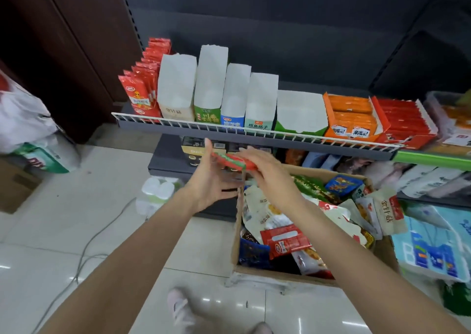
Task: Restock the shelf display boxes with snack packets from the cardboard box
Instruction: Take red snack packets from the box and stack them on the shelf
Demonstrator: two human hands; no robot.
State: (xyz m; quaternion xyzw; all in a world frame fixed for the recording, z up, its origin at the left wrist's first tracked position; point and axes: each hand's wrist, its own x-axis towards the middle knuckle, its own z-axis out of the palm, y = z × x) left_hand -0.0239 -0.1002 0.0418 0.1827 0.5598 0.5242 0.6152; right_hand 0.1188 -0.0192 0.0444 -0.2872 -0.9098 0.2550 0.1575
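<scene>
A small stack of red and green snack packets [230, 161] is held between both hands just below the shelf rail. My left hand [211, 180] cradles its left end with the thumb up. My right hand [267, 173] lies over its right end with the fingers curled on it. The open cardboard box [235, 234] stands on the floor at the right, full of several mixed packets. On the shelf [254, 132] stand several white display boxes [211, 79], which look empty, and a low green and white box [300, 114].
Red packets [142, 89] fill the shelf's left end. An orange display box [354, 117] and a red one [405, 122] hold packets at the right. Tissue packs [433, 252] lie beside the box. A cable [84, 257] crosses the tiled floor. My foot [181, 308] is below.
</scene>
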